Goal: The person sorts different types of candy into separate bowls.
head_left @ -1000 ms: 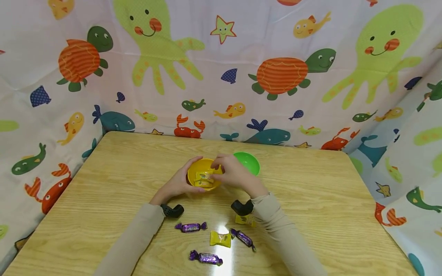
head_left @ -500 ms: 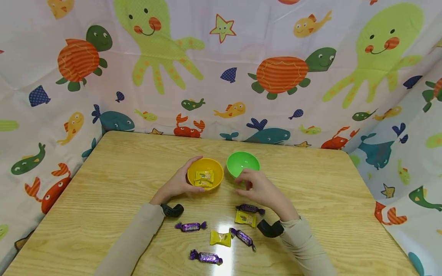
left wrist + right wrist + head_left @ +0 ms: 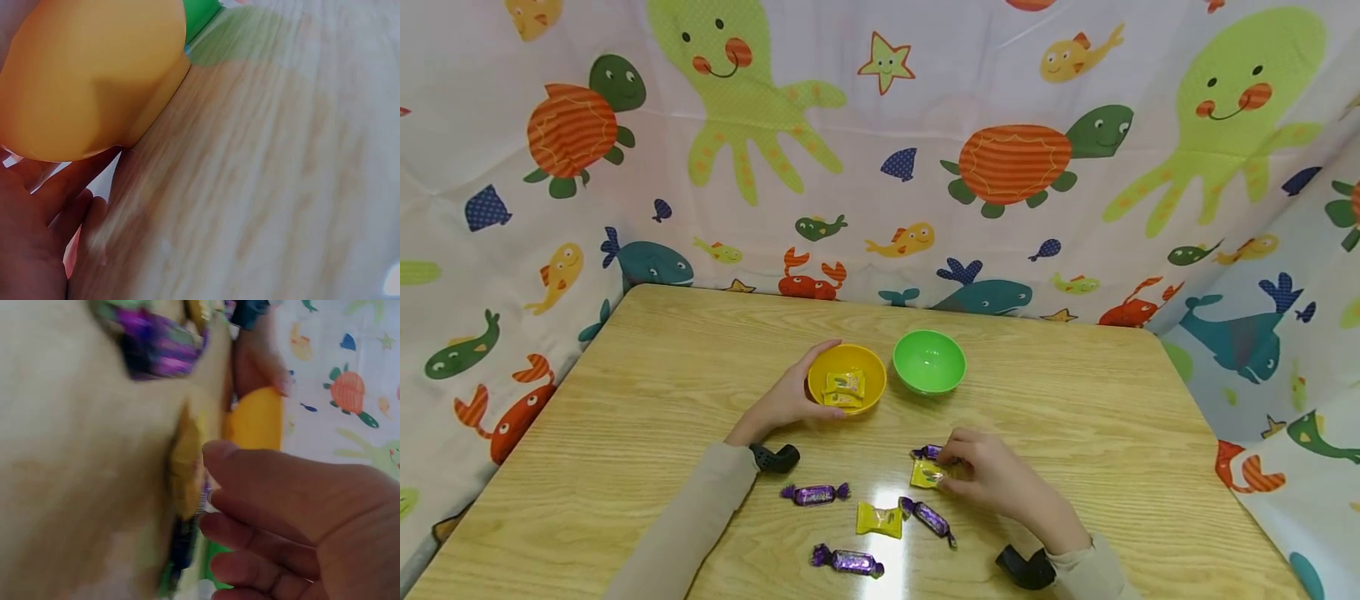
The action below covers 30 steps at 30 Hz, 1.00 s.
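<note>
My left hand holds the yellow bowl, thumb along its near side and fingers round its left. Yellow-wrapped candies lie inside. In the left wrist view, the fingers are against the wall of the yellow bowl. My right hand is low over the table, fingertips at a yellow-wrapped candy and partly covering a purple twist-wrapped candy behind it. In the right wrist view, thumb and fingers are apart, just short of the yellow-wrapped candy, with nothing between them.
A green bowl with nothing in it stands right of the yellow one. Nearer me lie another yellow candy and purple candies at left, right and front. A printed curtain hangs behind the wooden table.
My right hand has left the yellow bowl, passed in front of the green bowl and come down right and nearer to the candies. My left hand has stayed on the yellow bowl.
</note>
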Tool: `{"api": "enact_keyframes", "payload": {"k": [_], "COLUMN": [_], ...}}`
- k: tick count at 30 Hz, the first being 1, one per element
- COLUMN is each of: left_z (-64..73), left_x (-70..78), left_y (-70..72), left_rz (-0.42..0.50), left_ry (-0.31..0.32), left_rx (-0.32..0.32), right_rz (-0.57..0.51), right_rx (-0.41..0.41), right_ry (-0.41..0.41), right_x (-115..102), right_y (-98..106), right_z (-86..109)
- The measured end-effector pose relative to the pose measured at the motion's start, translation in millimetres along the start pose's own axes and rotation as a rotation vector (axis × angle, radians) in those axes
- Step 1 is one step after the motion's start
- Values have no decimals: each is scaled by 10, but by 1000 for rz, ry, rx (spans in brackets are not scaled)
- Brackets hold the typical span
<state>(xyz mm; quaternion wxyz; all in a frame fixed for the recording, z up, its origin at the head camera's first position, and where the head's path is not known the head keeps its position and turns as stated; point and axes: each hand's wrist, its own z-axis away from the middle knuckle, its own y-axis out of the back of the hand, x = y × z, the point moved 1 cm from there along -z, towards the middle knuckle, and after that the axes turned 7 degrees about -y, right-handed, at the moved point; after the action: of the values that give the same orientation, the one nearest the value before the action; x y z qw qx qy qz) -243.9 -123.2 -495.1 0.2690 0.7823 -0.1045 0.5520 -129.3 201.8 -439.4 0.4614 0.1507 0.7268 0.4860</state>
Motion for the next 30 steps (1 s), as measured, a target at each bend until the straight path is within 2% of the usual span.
{"api": "enact_keyframes", "payload": {"k": [8, 17, 23, 30], "left_z": [-6, 4, 5, 4], "left_x": [-3, 6, -7, -40], "left_y": [3, -2, -12, -17], "left_rz": [28, 28, 27, 3], "left_ry": [6, 11, -9, -5], "left_rx": [-5, -5, 2, 12], "right_rz": [96, 98, 98, 93], "right_rx": [26, 64, 91, 98], "right_ry": [-49, -55, -40, -41], "right_x": [-17, -45, -22, -40], "right_y": [-103, -165, -207, -143], "right_z": [148, 178, 179, 126]}}
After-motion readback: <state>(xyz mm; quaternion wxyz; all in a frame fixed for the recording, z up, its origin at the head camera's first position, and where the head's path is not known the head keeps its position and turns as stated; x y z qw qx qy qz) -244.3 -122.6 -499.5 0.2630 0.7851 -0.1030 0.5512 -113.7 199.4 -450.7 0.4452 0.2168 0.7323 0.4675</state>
